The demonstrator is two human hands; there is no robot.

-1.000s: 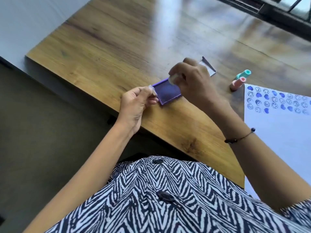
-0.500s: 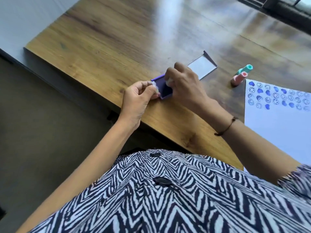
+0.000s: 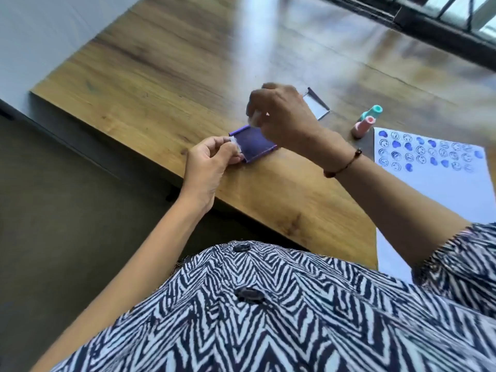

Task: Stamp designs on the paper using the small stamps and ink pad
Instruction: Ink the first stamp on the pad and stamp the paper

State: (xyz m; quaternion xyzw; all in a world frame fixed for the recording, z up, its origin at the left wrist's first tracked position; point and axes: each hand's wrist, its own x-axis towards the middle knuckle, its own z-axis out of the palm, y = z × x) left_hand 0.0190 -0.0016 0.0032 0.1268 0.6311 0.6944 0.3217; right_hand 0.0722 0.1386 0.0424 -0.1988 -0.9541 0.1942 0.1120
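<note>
A purple ink pad [image 3: 253, 146] lies open near the table's front edge, its clear lid [image 3: 318, 104] folded back behind my right hand. My left hand [image 3: 212, 159] pinches the pad's left corner, a small pale piece between thumb and finger. My right hand [image 3: 281, 116] hovers just above the pad, fingers closed on a small whitish stamp [image 3: 255, 118], blurred. White paper [image 3: 440, 194] lies at the right, with rows of blue smiley and heart prints along its top.
A pink stamp [image 3: 362, 127] and a teal stamp [image 3: 371, 114] lie together just left of the paper's top corner. The wooden table [image 3: 166, 76] drops off close behind the ink pad toward me. A dark window frame runs along the far right.
My right hand pressed the stamp down onto the ink pad, then lifted it up off the pad. My left hand kept its hold on the pad's corner.
</note>
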